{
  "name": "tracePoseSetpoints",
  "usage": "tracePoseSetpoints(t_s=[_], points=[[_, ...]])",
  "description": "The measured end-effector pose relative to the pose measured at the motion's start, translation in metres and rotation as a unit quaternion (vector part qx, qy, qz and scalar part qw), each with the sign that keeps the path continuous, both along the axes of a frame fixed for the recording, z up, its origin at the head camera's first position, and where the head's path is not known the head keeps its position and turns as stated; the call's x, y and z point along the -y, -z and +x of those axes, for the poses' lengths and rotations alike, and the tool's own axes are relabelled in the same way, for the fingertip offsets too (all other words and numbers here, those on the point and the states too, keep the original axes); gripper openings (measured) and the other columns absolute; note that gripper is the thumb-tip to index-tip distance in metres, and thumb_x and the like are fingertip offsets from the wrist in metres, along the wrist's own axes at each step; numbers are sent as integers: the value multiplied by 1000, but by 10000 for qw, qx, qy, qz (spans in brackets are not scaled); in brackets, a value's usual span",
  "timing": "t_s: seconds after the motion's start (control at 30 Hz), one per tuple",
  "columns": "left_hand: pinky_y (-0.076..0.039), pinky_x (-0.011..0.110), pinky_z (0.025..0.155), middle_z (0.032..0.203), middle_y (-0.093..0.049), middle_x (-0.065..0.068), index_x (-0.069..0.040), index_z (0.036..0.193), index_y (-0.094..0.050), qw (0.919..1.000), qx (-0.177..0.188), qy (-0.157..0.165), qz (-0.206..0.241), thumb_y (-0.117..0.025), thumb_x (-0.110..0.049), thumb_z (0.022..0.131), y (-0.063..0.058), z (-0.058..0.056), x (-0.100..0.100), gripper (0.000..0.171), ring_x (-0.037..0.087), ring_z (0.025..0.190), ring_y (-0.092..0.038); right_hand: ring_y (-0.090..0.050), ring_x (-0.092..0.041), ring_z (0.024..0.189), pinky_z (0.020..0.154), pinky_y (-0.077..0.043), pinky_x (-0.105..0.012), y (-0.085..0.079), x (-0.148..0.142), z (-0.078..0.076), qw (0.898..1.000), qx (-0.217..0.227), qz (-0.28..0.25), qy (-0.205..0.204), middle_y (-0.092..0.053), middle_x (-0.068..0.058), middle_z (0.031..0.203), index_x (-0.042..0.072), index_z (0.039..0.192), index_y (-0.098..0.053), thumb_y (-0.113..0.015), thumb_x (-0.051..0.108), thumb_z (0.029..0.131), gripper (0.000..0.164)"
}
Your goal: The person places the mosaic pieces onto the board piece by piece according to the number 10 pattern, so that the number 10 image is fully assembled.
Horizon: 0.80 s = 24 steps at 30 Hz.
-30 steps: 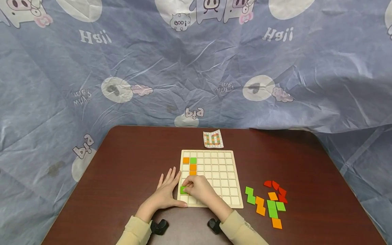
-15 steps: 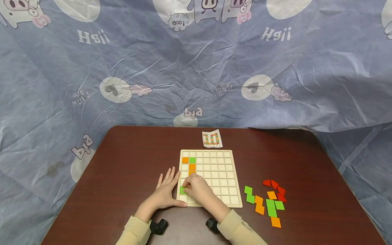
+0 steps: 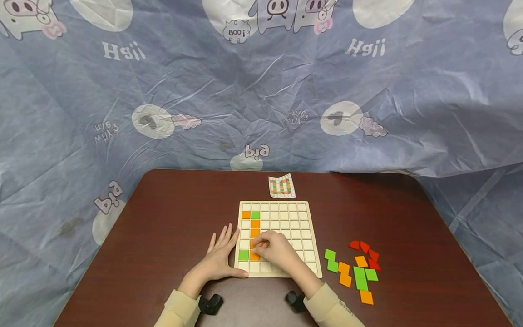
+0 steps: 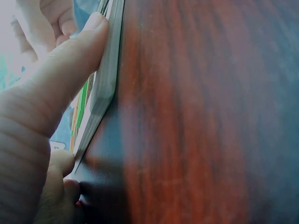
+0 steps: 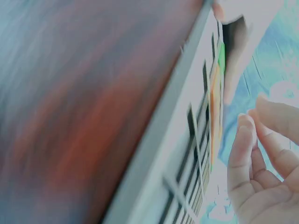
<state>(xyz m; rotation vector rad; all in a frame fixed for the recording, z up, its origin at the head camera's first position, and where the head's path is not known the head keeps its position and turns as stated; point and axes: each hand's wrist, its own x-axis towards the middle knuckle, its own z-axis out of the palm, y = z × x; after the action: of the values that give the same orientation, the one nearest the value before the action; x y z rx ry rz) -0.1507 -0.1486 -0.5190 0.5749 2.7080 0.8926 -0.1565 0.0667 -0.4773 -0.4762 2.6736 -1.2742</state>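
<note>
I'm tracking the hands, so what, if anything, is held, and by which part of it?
Nothing visible. The right hand looks empty; the left hand only touches the pale, square wooden grid board at its near edge.

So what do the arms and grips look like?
The left grip and right grip are bare human hands. The left sleeve and right sleeve are pale yellow; the right one has small, unreadable markings. A blocky black device sits at each wrist.
</note>
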Motion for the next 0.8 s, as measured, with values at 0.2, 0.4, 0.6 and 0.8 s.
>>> tracePoseSetpoints(t_s=[0.2, 0.4, 0.6, 0.8], points=[[4, 61, 120, 165, -3, 21, -6, 158, -18, 10000, 28, 0, -9, -86, -55, 67, -1, 0, 0, 124, 37, 154, 0, -58, -8, 71, 64, -48, -19, -6, -34, -1, 9971, 329, -347, 595, -68, 4, 79, 9, 94, -76, -74, 12, 86, 9], [5, 61, 120, 165, -2, 20, -7, 158, -16, 10000, 40, 27, 4, -85, -55, 67, -2, -1, 1, 124, 36, 154, 1, -63, -9, 73, 64, -50, -20, -8, -76, 0, 9917, 391, -394, 1159, -72, 2, 84, 9, 97, -76, -76, 12, 86, 12], [5, 60, 120, 165, -3, 21, -7, 158, -17, 10000, -4, 31, -3, -86, -55, 67, -2, -1, 1, 124, 37, 154, 0, -65, -17, 82, 68, -53, -22, -8, -115, 4, 9841, 736, -559, 1519, -73, -3, 94, 8, 106, -74, -73, 18, 89, 19], [5, 59, 120, 165, -2, 18, -10, 159, -16, 10000, 35, 10, -23, -85, -57, 66, 2, 1, 2, 125, 35, 154, 1, -66, -19, 88, 71, -54, -25, -8, -144, 12, 9821, 809, -494, 1626, -73, -7, 101, 6, 111, -72, -72, 24, 91, 28]])
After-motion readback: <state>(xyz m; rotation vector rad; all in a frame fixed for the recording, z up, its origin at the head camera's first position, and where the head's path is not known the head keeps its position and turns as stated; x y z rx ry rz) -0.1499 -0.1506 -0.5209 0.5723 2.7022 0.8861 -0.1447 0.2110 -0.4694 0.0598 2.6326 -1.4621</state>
